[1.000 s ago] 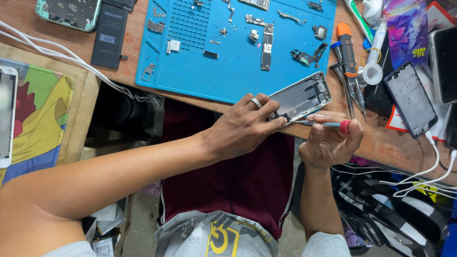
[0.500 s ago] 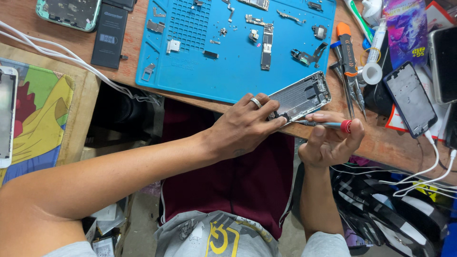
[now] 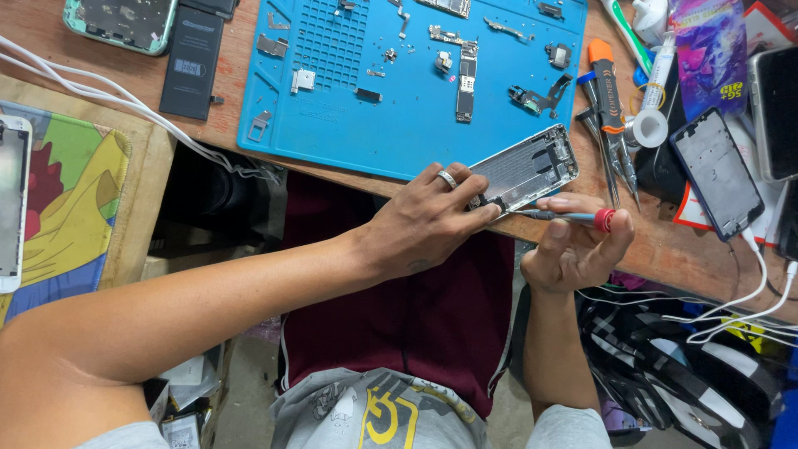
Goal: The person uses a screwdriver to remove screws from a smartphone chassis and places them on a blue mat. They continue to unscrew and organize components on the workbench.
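Sitting close at the bottom: grey shirt with yellow marks and dark red shorts (image 3: 399, 324), under the edge of the wooden table (image 3: 690, 249).

Reaching in from the left: left hand (image 3: 420, 224), wearing a silver ring (image 3: 447, 178), fingers pinching the near corner of the open phone shell (image 3: 525, 166) and holding it down. Lying tilted, that silver shell, at the near edge of the table, half on the blue mat (image 3: 391, 125).

Just beside it: right hand (image 3: 573, 249), fingers curled around a thin screwdriver (image 3: 569, 216) with a red end, pressing it with thumb and fingertips. Pointing left, the tip, touching the shell's near corner right by the left fingers.

A bit farther: small metal parts and tiny screws (image 3: 461, 71) lying spread over the blue mat. Right of the mat, an orange-handled tool (image 3: 607, 83) and tweezers lying side by side. Beyond those, a dark phone frame (image 3: 716, 170) and white cables.

Far left: a flat black battery (image 3: 193, 62) next to the mat, a green phone case (image 3: 120, 21) at the top corner, and a colourful mat (image 3: 71, 199) on a lower shelf.
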